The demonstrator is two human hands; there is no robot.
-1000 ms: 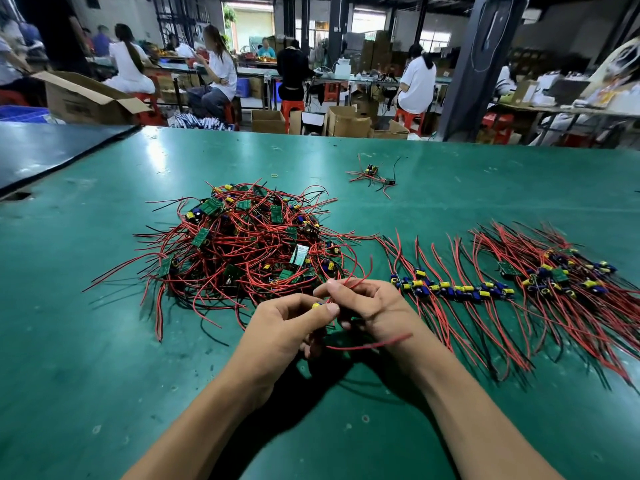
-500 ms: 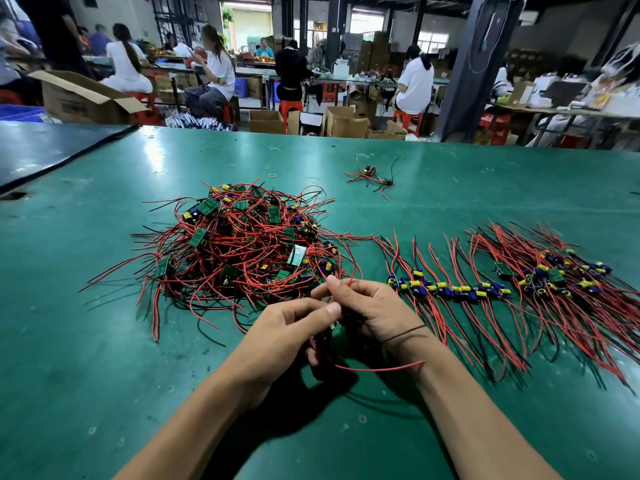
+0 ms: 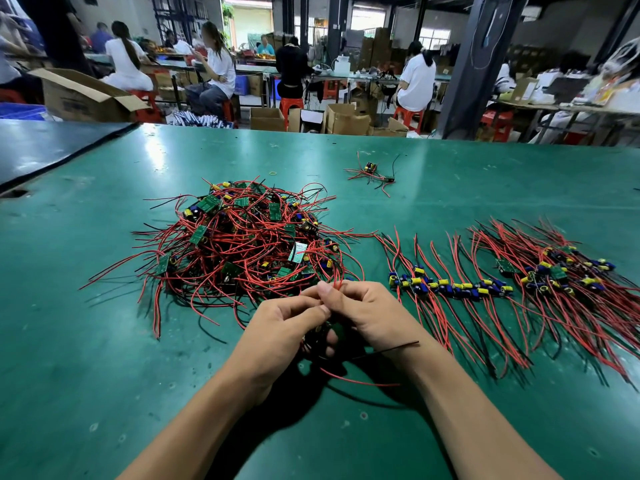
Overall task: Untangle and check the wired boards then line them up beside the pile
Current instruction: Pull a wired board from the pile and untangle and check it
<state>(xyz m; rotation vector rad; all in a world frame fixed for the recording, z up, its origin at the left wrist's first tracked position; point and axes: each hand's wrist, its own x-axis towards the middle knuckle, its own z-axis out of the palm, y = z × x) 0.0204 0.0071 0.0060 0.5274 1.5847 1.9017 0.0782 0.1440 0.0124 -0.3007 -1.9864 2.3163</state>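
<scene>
Pinching together at table centre, the left hand point(image 3: 277, 327) and right hand point(image 3: 367, 313) clamp one wired board point(image 3: 334, 332), mostly hidden between them; its red lead point(image 3: 360, 380) and black lead point(image 3: 384, 349) trail rightward. Just beyond-left sits the tangled pile point(image 3: 239, 244); to the right, a row of boards point(image 3: 450, 289) runs left-right, wires pointing near-far.

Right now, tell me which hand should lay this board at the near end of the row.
Right, probably. The right hand sits nearer the row of boards, whose open end lies just beside it. The left hand is on the pile side and would have to cross over. Both hands pinch the held board's wires.
</scene>
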